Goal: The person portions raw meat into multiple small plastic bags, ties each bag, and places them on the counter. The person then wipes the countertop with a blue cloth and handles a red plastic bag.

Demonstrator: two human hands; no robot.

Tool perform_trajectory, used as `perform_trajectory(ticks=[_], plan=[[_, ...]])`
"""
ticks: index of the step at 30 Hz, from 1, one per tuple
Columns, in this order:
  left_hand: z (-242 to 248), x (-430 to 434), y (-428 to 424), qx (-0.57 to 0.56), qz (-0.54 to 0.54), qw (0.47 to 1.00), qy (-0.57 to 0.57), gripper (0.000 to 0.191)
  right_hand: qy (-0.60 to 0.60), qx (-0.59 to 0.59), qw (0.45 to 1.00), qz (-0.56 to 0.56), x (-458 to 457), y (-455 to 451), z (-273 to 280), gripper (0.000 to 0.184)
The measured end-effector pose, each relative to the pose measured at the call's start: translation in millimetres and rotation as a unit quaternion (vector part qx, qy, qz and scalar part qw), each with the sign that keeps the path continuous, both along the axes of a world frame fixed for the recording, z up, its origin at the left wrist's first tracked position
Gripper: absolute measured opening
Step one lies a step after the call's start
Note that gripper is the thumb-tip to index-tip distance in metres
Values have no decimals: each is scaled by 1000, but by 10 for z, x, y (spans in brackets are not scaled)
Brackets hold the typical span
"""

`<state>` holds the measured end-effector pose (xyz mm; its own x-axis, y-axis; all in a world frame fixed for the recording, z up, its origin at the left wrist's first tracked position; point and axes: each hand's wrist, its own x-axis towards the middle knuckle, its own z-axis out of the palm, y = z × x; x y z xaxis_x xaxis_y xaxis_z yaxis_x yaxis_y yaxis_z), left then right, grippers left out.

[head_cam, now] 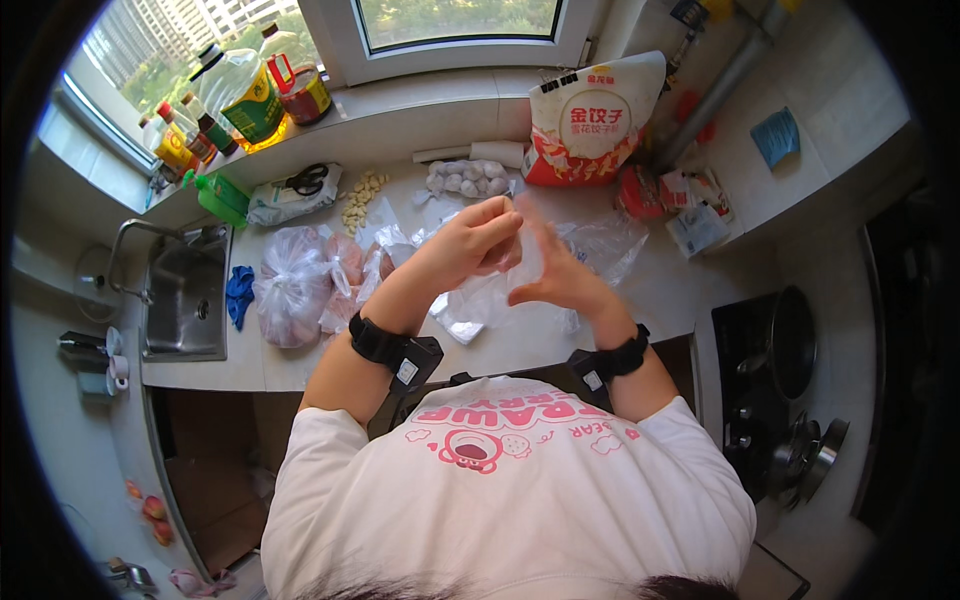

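Note:
Over the worktop, my left hand (491, 236) is curled, with thin clear plastic film at its fingers. Just to its right, my right hand (553, 270) has its fingers apart and is blurred; nothing shows in its grasp. Below and behind both hands spreads a crumpled clear plastic bag (607, 244); the hands hide part of it. A folded pile of plastic bags (459, 319) lies near the front edge. Left of my left forearm sit a large tied plastic bag (292, 289) and smaller knotted bags of pinkish contents (345, 262).
Garlic bulbs in a bag (466, 178), peeled garlic cloves (362, 199), scissors on a packet (307, 180) and a clipped flour bag (592, 124) line the back. Oil and sauce bottles (251, 97) stand on the sill. A sink (187, 300) is left, a stove with a pan (791, 341) right.

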<state>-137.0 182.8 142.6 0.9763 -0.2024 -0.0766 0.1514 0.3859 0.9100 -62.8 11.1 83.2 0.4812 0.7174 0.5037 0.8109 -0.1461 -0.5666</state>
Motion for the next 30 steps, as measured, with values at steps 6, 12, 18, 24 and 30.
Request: perform_trajectory(ticks=[6,12,18,24,30], plan=[[-380,349,537,-13,134,990,44,14,662,112,689,274,-71,-170,-214,48],[-973,141,-720,117,-113,945,285,17,622,487,583,188,9,-238,75,57],[-1326,-57,-1351,-75,-236,913,325,14,220,351,890,-193,591,-873,-340,73],[-1885,129,-1891,24,-252,952,169,27,101,227,882,-402,603,-1323,-361,100],[-1215,437,-1850,29,-158,985,-60,57,109,132,887,-429,739,-1688,-658,76]])
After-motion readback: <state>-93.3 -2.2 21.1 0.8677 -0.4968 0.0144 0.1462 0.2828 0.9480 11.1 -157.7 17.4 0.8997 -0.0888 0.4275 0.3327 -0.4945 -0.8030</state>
